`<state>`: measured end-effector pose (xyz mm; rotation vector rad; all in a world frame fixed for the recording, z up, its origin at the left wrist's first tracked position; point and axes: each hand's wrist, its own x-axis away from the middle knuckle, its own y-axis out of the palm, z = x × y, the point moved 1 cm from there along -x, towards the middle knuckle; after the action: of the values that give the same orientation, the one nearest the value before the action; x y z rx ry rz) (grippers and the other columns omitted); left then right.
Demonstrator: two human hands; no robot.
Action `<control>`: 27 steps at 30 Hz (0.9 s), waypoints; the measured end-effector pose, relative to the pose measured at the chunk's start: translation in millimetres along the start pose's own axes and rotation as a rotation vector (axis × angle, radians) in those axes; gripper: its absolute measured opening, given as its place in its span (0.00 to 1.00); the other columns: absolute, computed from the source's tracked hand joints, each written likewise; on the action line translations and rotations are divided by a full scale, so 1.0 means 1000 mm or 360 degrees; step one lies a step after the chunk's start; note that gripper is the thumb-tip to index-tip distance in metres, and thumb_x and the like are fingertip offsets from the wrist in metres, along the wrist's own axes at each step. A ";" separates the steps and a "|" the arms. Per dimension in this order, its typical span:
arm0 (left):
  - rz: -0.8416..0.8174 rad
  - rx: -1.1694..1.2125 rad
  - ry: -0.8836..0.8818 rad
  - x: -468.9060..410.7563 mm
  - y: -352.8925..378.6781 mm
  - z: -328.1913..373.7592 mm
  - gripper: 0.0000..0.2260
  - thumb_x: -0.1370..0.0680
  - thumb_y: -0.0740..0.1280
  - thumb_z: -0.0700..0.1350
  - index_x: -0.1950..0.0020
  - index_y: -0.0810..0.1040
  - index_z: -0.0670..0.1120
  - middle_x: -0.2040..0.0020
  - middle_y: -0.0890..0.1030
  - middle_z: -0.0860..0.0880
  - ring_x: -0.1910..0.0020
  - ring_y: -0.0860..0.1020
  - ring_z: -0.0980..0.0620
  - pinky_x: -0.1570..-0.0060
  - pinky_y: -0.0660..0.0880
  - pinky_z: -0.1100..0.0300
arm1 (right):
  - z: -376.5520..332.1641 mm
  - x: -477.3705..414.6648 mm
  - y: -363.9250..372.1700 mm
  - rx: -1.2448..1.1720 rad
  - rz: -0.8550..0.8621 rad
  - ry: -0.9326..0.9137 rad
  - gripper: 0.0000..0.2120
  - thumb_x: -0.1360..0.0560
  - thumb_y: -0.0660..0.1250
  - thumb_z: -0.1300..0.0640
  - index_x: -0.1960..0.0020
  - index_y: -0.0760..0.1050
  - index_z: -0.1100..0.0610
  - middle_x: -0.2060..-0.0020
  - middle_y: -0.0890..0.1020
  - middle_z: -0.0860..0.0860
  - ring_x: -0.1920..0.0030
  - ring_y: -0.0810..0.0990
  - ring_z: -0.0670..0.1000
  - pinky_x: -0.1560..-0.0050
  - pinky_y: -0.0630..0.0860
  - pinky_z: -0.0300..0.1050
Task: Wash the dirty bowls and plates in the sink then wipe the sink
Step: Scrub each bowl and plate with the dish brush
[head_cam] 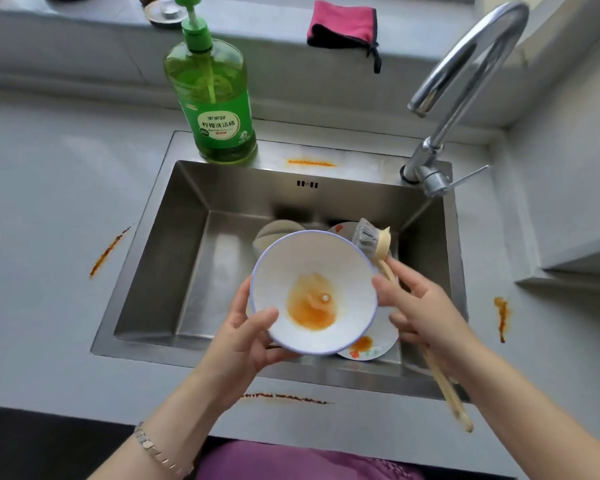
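My left hand (248,337) grips a white bowl (340,268) with a blue rim by its near-left edge, holding it above the steel sink (160,258). Orange sauce pools in the bowl's bottom. My right hand (421,310) holds the long wooden handle of a dish brush (373,239), and its thumb touches the bowl's right rim. The brush head sits at the bowl's far-right edge. Under the bowl lies a patterned plate (371,348) with an orange smear. Behind it another dish (274,230) and a plate edge (340,227) show partly.
A green dish soap pump bottle (215,109) stands on the sink's back ledge. The chrome faucet (454,84) arches at the back right. A pink cloth (343,26) lies on the windowsill. Orange sauce streaks (108,252) mark the grey counter around the sink.
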<state>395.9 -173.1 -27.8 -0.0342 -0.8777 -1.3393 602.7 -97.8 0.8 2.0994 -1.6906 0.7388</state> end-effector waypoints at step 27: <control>0.0161 -0.0741 0.0161 0.000 0.018 0.010 0.24 0.27 0.69 0.39 0.45 0.69 0.67 0.55 0.78 0.42 0.62 0.83 0.50 0.72 0.78 0.56 | 0.010 0.009 0.036 0.1267 -0.0326 -0.0424 0.11 0.24 0.64 0.54 0.43 0.80 0.46 0.47 0.82 0.43 0.43 0.78 0.42 0.42 0.71 0.36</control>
<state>406.4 -163.2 -12.7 -0.3640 -0.4590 -1.4122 571.2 -118.8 -4.2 2.9601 -1.3867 1.2597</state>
